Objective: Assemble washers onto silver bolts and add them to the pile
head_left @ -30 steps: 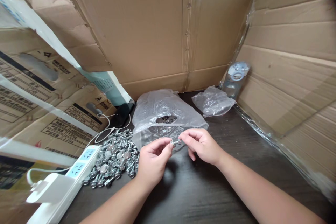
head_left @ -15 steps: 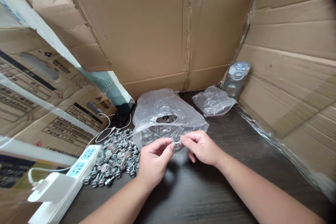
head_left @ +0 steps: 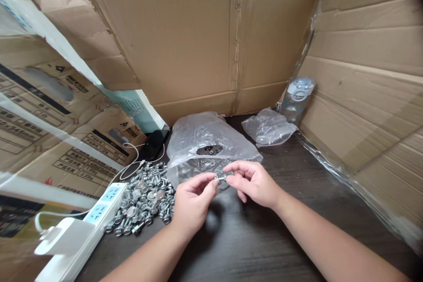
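Makeshift workbench: cardboard walls [head_left: 185, 39], dark tabletop [head_left: 264, 242], heaped flange bolts [head_left: 142, 198]

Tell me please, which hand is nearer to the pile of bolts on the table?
Left. The left hand is right beside the pile of bolts; the right hand is farther from it, on the other side of the small bolt held between them.

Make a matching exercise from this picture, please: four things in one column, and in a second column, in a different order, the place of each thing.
Things:
1. bolt
2. pile of bolts
3. water bottle
4. power strip

Places:
A. just left of the pile, at the table's left side
B. at the back right, beside the small plastic bag
C. between the fingers of the left hand and the right hand
D. on the table, to the left of the hands

Pairs: 1-C, 2-D, 3-B, 4-A
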{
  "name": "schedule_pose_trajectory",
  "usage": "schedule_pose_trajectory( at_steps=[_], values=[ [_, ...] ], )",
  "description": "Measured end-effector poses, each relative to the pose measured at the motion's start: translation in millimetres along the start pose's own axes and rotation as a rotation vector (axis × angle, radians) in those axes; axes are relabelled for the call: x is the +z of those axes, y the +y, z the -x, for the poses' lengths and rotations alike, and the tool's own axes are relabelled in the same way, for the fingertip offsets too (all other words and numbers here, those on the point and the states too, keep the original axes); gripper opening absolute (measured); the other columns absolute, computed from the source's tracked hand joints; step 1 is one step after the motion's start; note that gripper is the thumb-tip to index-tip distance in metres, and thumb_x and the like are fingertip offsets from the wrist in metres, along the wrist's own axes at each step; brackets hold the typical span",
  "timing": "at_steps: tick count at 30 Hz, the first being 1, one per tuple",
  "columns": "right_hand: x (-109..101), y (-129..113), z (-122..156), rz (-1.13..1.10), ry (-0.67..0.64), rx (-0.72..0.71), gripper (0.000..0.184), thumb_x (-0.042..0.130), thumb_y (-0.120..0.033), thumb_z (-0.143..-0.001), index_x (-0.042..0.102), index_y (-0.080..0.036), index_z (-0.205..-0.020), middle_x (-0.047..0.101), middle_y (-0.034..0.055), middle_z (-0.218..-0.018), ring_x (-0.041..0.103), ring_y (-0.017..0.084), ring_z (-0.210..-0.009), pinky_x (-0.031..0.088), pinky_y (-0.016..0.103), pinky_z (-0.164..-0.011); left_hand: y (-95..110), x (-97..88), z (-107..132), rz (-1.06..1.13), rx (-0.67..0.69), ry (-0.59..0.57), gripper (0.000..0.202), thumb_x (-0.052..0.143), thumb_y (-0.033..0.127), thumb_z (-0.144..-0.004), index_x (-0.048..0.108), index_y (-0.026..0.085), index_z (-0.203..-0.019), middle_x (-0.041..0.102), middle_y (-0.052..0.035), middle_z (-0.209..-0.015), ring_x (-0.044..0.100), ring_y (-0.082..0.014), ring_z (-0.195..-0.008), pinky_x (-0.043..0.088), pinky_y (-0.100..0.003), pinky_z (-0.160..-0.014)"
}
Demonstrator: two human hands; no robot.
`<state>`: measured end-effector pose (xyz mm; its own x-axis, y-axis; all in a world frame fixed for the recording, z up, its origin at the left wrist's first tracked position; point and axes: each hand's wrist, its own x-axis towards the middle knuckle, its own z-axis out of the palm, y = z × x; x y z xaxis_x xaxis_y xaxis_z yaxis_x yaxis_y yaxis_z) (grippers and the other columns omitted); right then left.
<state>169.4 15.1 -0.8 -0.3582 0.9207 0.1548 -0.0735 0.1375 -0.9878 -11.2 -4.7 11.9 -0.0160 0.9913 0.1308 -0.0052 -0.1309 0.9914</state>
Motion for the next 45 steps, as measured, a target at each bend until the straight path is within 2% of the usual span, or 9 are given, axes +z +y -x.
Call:
schedule_pose_trajectory(
  at_steps=[4,9,15,21,25,31,36,42,45],
  values=[
    [1.4,1.3,-0.4,0.027,-0.002,0.001,0.03,0.071,-0.042,-0.081,0.066,-0.016,-0.096,0.043,-0.0085,-0.049,0.047,0.009,-0.035,0.035,0.02,-0.038,0.0,0.4,0.3,-0.01,0.008,-0.009,0.022,0.078,0.033,-0.067,0.076,0.014,-0.078,0.058,0.0007,-0.051,0.048,-0.0095,-0.047,0.043,-0.021,-0.048],
    [2.6,-1.2,-1.6,0.143,-0.02,0.047,0.048,0.053,-0.055,-0.091,0.055,-0.016,-0.062,0.044,-0.0048,-0.043,0.046,0.009,-0.033,0.03,0.019,-0.036,-1.2,0.5,1.2,-0.036,-0.01,0.01,0.022,0.078,0.032,-0.066,0.076,0.014,-0.078,0.057,0.0013,-0.049,0.048,-0.0099,-0.046,0.042,-0.022,-0.047],
    [0.8,0.2,-2.1,0.076,0.025,0.063,0.049,0.051,-0.061,-0.09,0.062,-0.015,-0.08,0.042,-0.007,-0.041,0.048,0.011,-0.033,0.032,0.02,-0.036,-3.4,-0.5,0.2,-0.007,-0.021,0.007,0.02,0.077,0.031,-0.067,0.075,0.014,-0.078,0.057,0.0019,-0.051,0.048,-0.0085,-0.047,0.041,-0.02,-0.048],
    [1.3,-1.3,-1.0,0.051,0.015,0.012,0.035,0.059,-0.049,-0.089,0.064,-0.014,-0.089,0.051,-0.0039,-0.058,0.048,0.007,-0.036,0.033,0.018,-0.036,-3.1,-1.6,-0.1,-0.029,0.017,-0.015,0.017,0.075,0.029,-0.07,0.075,0.014,-0.079,0.056,0.0025,-0.051,0.047,-0.0079,-0.048,0.041,-0.019,-0.048],
    [0.8,0.1,1.2,0.018,-0.005,-0.025,0.032,0.068,-0.04,-0.084,0.064,-0.015,-0.103,0.043,-0.0084,-0.054,0.047,0.007,-0.036,0.037,0.019,-0.038,-1.7,-1.6,0.2,-0.028,0.043,-0.032,0.015,0.074,0.028,-0.071,0.075,0.015,-0.079,0.057,0.0023,-0.052,0.048,-0.008,-0.048,0.042,-0.019,-0.048],
    [2.3,1.2,0.5,0.102,-0.024,0.015,0.026,0.066,-0.039,-0.085,0.067,-0.014,-0.09,0.044,-0.007,-0.046,0.046,0.008,-0.035,0.034,0.018,-0.037,-2.0,0.1,-0.1,-0.019,0.044,-0.034,0.015,0.075,0.027,-0.07,0.075,0.014,-0.078,0.057,0.0021,-0.051,0.048,-0.0079,-0.047,0.042,-0.019,-0.047],
    [2.7,-0.9,-1.0,0.155,-0.037,0.026,0.044,0.052,-0.05,-0.093,0.054,-0.016,-0.066,0.042,-0.0052,-0.044,0.046,0.008,-0.035,0.03,0.018,-0.036,-4.1,-0.5,-0.1,-0.025,0.014,-0.007,0.018,0.076,0.028,-0.068,0.075,0.014,-0.079,0.057,0.0023,-0.05,0.048,-0.0078,-0.047,0.042,-0.019,-0.047],
    [-1.5,-3.2,-1.7,0.074,0.015,0.001,0.034,0.058,-0.047,-0.09,0.063,-0.014,-0.083,0.053,-0.0022,-0.059,0.048,0.007,-0.037,0.033,0.018,-0.037,-4.3,-1.6,-0.9,-0.001,-0.009,-0.014,0.02,0.077,0.029,-0.069,0.075,0.013,-0.08,0.057,0.0022,-0.052,0.048,-0.0072,-0.048,0.042,-0.018,-0.048],
    [-0.5,-2.8,-0.6,0.053,0.01,0.001,0.026,0.065,-0.041,-0.085,0.064,-0.015,-0.091,0.049,-0.0053,-0.055,0.048,0.007,-0.036,0.035,0.019,-0.038,-3.7,-1.6,-1.1,0.011,-0.009,-0.016,0.02,0.077,0.03,-0.069,0.075,0.013,-0.08,0.057,0.002,-0.052,0.048,-0.0074,-0.049,0.042,-0.018,-0.048]
  ],
)
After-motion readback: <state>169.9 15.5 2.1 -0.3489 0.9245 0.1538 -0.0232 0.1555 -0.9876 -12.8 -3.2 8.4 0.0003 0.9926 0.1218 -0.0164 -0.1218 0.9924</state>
